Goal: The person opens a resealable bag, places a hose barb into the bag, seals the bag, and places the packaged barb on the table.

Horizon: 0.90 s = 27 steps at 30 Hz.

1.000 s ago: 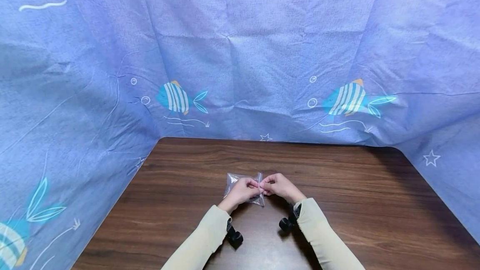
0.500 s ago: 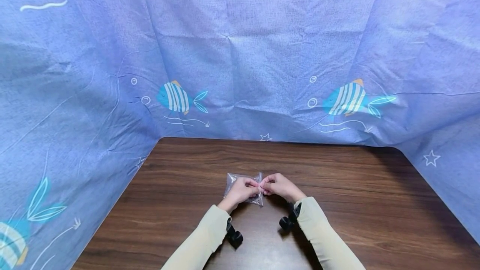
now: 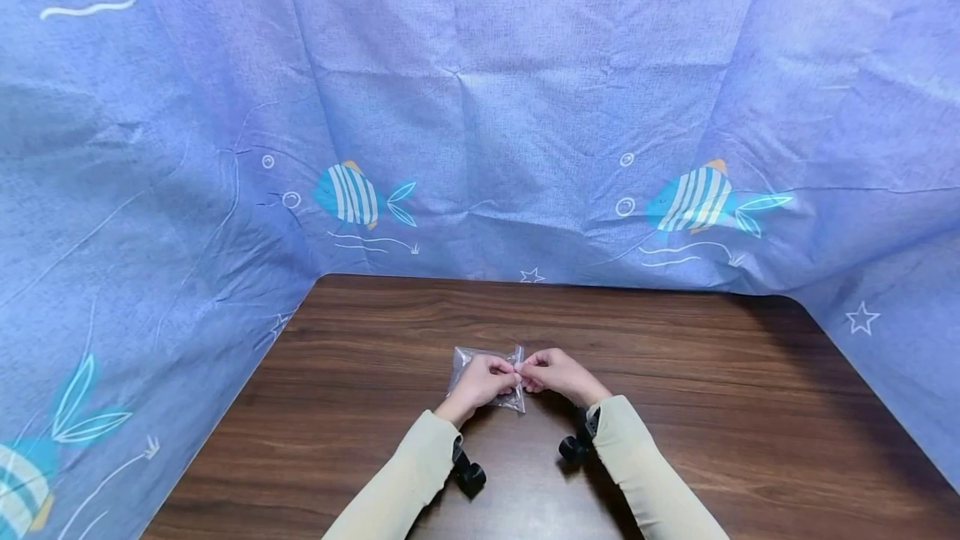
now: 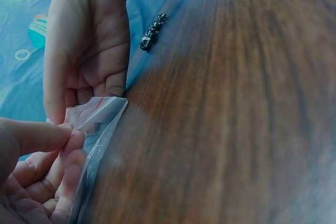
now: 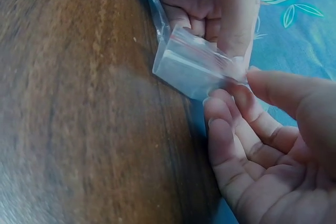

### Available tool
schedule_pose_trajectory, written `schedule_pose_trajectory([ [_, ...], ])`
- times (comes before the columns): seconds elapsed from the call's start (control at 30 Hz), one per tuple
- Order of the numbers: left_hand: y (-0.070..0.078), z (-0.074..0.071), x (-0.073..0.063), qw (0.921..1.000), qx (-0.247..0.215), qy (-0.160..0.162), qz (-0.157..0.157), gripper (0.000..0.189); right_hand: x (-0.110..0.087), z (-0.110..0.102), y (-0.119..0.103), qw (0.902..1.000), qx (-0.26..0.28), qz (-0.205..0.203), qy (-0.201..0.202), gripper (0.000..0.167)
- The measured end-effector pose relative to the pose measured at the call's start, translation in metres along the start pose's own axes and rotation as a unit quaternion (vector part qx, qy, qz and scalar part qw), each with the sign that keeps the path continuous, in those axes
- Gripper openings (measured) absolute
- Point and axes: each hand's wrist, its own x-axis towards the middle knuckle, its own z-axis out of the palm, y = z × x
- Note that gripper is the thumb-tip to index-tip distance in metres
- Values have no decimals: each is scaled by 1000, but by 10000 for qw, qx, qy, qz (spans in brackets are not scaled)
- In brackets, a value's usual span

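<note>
Over the middle of the tabletop is a clear bag, a red line crossing it near one end. The left hand pinches that end, thumb and fingers closed together; the right hand pinches it just beside, closed likewise.
</note>
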Motion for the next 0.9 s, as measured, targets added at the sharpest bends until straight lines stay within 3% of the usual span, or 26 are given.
schedule_pose_trajectory([
  [0.33,-1,1,0,10000,22,-12,81,15,2,0,1,9995,-296,-95,-34,19],
  [0.7,-3,1,0,10000,-57,28,43,14,-1,5,-2,9939,-1052,-242,226,17],
  [0.9,-2,2,1,10000,-54,57,-10,13,-2,5,-3,9923,-1182,-201,309,18],
])
